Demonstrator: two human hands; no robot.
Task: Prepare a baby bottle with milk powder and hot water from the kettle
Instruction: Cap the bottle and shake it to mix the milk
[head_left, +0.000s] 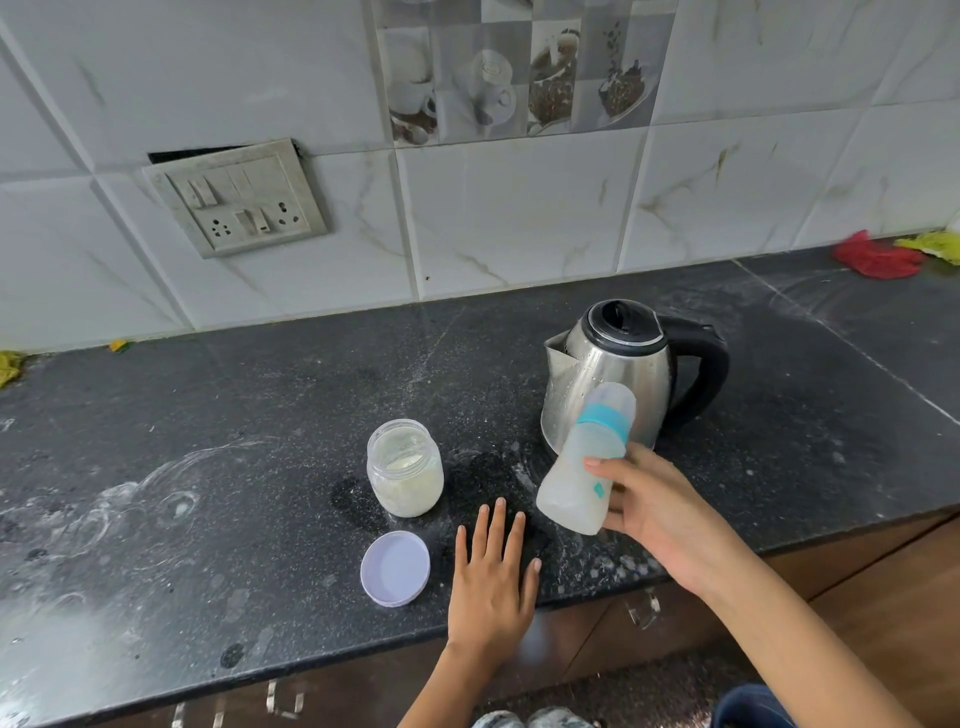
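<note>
My right hand (657, 512) grips a capped baby bottle (574, 467) with a blue collar, held tilted above the counter with whitish liquid inside. It hangs just in front of the steel kettle (618, 374), whose black lid is closed and whose handle points right. My left hand (493, 571) lies flat on the dark counter (234, 415), fingers spread, holding nothing. To its left stands an open glass jar of milk powder (405, 467). The jar's pale lilac lid (396, 568) lies upside down near the counter's front edge.
White powder smears and wet spots mark the counter around the jar and at the left. A switchboard (236, 200) is set in the tiled wall. Red and yellow cloths (883, 254) lie at the far right. Wooden cabinet fronts sit below the counter edge.
</note>
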